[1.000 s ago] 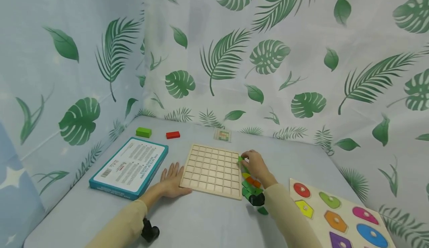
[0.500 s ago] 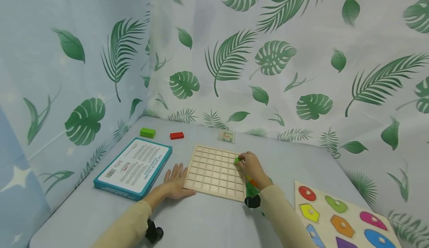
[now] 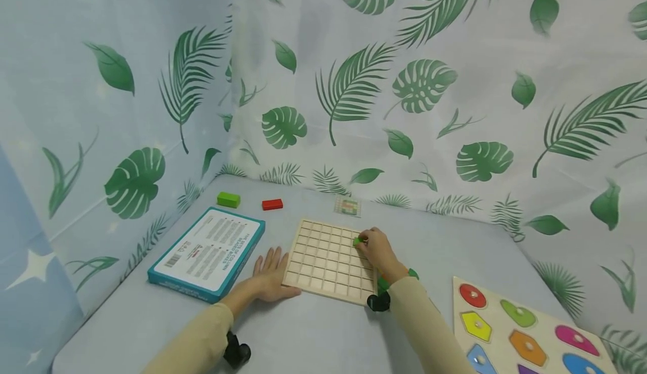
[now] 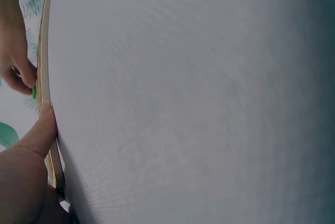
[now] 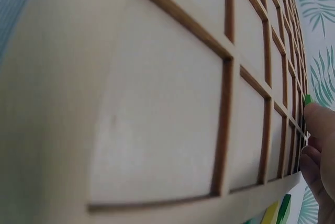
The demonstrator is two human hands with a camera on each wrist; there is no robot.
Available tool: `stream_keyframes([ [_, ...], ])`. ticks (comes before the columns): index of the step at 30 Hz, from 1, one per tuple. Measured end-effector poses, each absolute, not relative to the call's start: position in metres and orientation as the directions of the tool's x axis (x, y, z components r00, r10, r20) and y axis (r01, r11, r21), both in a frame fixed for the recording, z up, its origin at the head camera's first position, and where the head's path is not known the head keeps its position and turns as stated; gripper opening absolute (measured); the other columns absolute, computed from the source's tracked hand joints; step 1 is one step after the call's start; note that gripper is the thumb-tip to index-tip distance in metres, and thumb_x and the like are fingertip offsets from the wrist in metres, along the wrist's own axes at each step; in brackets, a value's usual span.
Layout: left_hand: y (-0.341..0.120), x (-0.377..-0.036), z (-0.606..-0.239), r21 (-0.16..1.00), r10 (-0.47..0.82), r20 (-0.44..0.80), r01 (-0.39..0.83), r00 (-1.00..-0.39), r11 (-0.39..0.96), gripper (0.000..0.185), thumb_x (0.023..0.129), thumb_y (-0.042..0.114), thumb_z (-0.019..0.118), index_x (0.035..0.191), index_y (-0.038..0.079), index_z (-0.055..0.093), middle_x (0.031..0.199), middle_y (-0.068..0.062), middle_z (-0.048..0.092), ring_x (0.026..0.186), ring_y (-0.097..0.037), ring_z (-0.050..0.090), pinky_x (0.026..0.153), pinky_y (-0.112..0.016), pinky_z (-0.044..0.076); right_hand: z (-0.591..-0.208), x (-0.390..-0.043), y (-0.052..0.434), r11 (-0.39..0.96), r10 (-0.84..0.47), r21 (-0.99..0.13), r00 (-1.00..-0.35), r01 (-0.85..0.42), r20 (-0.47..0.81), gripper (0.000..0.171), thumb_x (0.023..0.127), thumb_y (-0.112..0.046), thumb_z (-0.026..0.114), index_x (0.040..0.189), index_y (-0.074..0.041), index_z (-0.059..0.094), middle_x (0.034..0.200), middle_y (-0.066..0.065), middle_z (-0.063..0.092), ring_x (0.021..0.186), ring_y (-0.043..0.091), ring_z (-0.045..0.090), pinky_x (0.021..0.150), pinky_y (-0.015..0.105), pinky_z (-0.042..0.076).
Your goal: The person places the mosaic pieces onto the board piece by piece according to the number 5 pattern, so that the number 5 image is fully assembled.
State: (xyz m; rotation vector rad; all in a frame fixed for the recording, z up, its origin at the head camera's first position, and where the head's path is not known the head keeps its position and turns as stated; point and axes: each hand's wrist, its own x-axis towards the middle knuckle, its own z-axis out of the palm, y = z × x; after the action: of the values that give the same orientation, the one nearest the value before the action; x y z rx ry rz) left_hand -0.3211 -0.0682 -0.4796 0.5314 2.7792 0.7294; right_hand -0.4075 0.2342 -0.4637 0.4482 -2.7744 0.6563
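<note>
Green piece (image 3: 356, 242) partly behind the right grip (image 3: 379, 249).

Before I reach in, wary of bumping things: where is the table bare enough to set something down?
Bare table: in front of the grid board, between the sleeves; and behind the shape puzzle, right of the right hand. Crowded: the board's right edge, with loose pieces beside it, and its left side, with the left hand and blue box.

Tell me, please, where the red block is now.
In the head view, the red block lies at back left, between the green block and patterned card, farther back than the wooden board.
</note>
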Motion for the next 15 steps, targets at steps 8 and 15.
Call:
stream_keyframes([
  [8, -0.0674, -0.3208, -0.4784, 0.499, 0.385, -0.144, 0.269, -0.912, 0.824, 0.101, 0.084, 0.057, 0.059, 0.149, -0.003, 0.012, 0.155, -0.023, -0.004, 0.141, -0.035, -0.013, 0.109, -0.052, -0.011, -0.4630, -0.4083, 0.2293, 0.861, -0.244, -0.381, -0.931, -0.336, 0.270, 0.020, 0.087, -0.008, 0.068, 0.102, 0.005, 0.067, 0.095, 0.013, 0.057, 0.088, 0.027, 0.060, 0.074, 0.033, 0.053],
  [15, -0.0668, -0.3224, -0.4781, 0.495, 0.376, -0.143, 0.262, -0.916, 0.828, 0.098, 0.085, 0.055, 0.059, 0.149, -0.004, 0.014, 0.155, -0.023, -0.003, 0.141, -0.036, -0.013, 0.110, -0.052, -0.010, -0.4601, -0.4115, 0.2288, 0.870, -0.249, -0.374, -0.941, -0.321, 0.228, 0.023, 0.086, -0.009, 0.069, 0.104, 0.005, 0.067, 0.100, 0.016, 0.056, 0.088, 0.028, 0.060, 0.074, 0.035, 0.054],
])
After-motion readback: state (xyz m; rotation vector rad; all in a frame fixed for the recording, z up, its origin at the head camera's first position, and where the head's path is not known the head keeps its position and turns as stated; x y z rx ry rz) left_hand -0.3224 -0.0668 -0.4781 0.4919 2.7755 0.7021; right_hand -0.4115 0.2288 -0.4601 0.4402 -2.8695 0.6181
